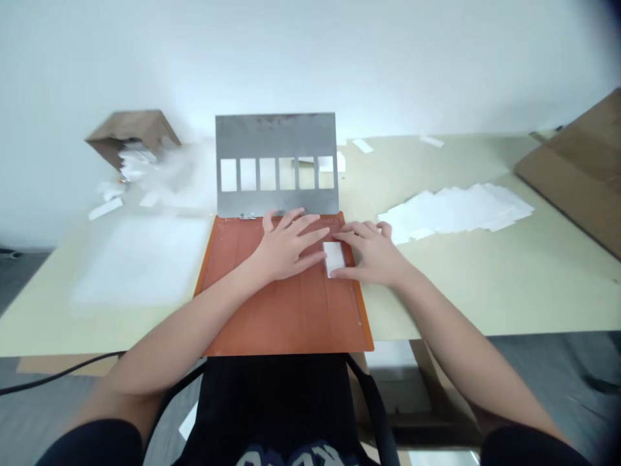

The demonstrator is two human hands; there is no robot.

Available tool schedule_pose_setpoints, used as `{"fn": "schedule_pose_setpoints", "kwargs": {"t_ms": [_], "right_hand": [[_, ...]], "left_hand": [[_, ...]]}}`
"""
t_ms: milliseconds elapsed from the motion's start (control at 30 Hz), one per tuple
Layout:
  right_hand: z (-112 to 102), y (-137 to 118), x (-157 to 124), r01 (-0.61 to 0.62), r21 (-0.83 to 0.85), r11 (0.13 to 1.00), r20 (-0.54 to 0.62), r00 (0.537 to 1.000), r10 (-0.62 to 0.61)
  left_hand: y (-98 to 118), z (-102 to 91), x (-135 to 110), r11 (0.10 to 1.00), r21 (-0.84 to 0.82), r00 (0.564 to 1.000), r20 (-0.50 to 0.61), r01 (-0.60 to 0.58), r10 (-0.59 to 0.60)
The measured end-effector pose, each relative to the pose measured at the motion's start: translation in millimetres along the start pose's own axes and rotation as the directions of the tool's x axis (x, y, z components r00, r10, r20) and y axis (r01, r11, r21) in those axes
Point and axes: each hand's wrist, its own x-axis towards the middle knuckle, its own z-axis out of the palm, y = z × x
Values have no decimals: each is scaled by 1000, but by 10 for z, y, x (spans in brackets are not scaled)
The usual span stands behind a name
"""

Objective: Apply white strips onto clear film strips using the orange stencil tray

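Note:
An orange board [291, 317] lies in front of me, with a grey metal plate [276, 137] raised along its far edge; several rectangular windows are cut in a row through the plate. On the board's right side sits a small white rectangular card [334, 260]. My right hand [371, 255] grips the card from the right, thumb at its near edge and index finger by its far edge. Fingers spread, my left hand [294, 246] rests over the upper middle of the board and holds nothing. Its fingertips reach to the card's left edge.
A fanned pile of white sheets [456, 210] lies to the right. On the left are a blurred white sheet [140, 259] and an open cardboard box [138, 129] spilling white pieces. Another cardboard box [577, 168] stands at the far right. White scraps [363, 145] lie near the wall.

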Motion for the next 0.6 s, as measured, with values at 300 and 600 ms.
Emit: {"fn": "schedule_pose_setpoints", "kwargs": {"t_ms": [300,600], "right_hand": [[2,-100,37,-94,120,988,120,990,80],[21,-115,74,-113,167,980,152,984,87]], "left_hand": [[-174,-575,-195,968,-41,886,-395,246,-242],[339,-1607,-788,972,-206,555,-825,-113,-110]]}}
